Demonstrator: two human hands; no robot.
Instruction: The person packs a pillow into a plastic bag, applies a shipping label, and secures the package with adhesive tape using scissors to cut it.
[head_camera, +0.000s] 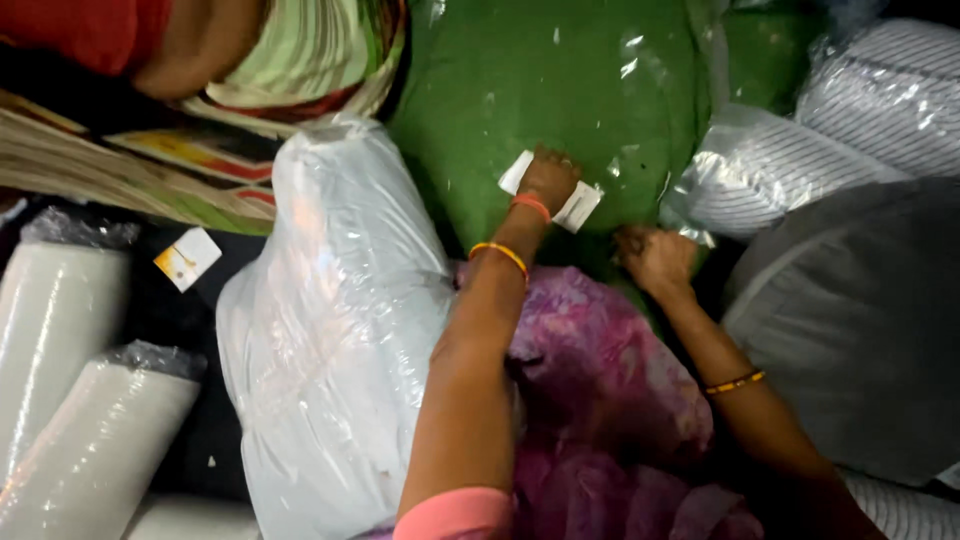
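- Left hand (547, 178) pressed on white label (552, 192) lying on green roll (545, 110); fingers curled down onto the paper, gripping or pinning it. Which of the two: cannot tell.
- Right hand (655, 258) low on the same green roll, at its near edge; fingers bent into the plastic wrap. Looks closed on the wrap, but fingertips hidden, so grip not certain.
- Green roll in clear plastic, upper middle of the pile, between white bundle (335, 320) on the left and striped rolls (850, 120) on the right.
- Label long axis running from upper left to lower right across the roll face; both ends showing past the left hand.
- Green roll's own long axis not readable: only a rounded face visible, ends out of view.
- Progress, as a judgement: label already in contact with the roll, handling mid-way; whether stuck down or being lifted not shown.
- Purple cloth (600, 380) under both forearms, near edge of pile.
- Grey roll (860, 320) to the right; two pale rolls (80, 400) at lower left; small tag (188, 258) on dark cloth beside them.
- Another person's arm (195, 50) at top left, apart from both hands.
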